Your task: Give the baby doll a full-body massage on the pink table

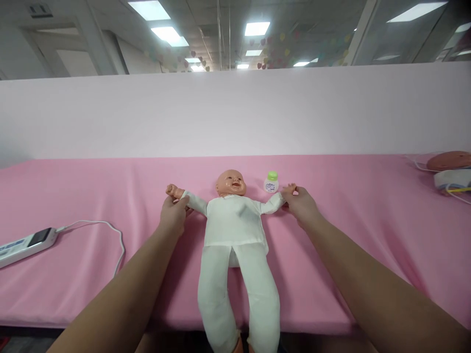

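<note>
A baby doll (235, 220) in white cloth clothing lies on its back on a pink-covered table (147, 196), head toward the wall and arms spread wide. Its legs reach past the near edge. My left hand (174, 214) is closed round the doll's arm at the wrist on the left side. On the other side, my right hand (300, 206) pinches the doll's opposite wrist by the sleeve cuff. A small white jar with a green lid (271, 182) stands beside the doll's head, close to my right hand.
On the left lies a white device with a dark screen (29, 245) and a white cable (99, 222). At the far right edge are a brown rounded object (449, 160) and a white item with cords (452, 179). A white wall (235, 113) with glass above borders the back.
</note>
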Demonstrator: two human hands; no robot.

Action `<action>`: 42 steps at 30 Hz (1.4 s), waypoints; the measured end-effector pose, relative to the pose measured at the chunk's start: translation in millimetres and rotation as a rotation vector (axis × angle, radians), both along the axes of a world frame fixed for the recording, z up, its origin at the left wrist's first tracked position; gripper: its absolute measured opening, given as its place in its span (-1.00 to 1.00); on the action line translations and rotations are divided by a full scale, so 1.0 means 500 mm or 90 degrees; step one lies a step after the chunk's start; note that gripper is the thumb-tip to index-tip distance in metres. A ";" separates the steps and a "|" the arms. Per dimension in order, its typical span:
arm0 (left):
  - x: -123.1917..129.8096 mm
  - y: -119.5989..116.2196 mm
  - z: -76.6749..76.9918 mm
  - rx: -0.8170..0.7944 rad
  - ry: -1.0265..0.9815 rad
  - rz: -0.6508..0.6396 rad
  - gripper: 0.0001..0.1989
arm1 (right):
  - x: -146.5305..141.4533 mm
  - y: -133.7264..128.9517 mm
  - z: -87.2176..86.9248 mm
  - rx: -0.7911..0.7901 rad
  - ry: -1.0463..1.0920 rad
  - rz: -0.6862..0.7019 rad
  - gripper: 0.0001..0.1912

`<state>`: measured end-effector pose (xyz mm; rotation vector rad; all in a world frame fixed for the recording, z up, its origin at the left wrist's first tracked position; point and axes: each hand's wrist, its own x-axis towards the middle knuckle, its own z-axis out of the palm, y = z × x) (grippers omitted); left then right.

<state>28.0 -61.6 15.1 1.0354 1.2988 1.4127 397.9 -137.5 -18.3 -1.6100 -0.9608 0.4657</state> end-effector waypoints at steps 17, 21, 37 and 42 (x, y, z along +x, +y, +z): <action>0.036 -0.075 0.005 0.488 0.603 -0.374 -0.59 | -0.173 -0.087 0.084 0.162 -0.413 0.450 -0.53; 0.033 -0.075 0.004 0.470 0.640 -0.386 -0.56 | -0.183 -0.085 0.083 0.164 -0.424 0.447 -0.54; -0.040 0.021 -0.014 0.039 -0.028 0.040 -0.75 | -0.022 0.012 0.012 0.086 0.261 0.071 -0.36; -0.084 0.056 -0.034 -0.016 0.116 0.200 -0.55 | 0.008 0.033 -0.029 0.008 0.239 0.108 -0.49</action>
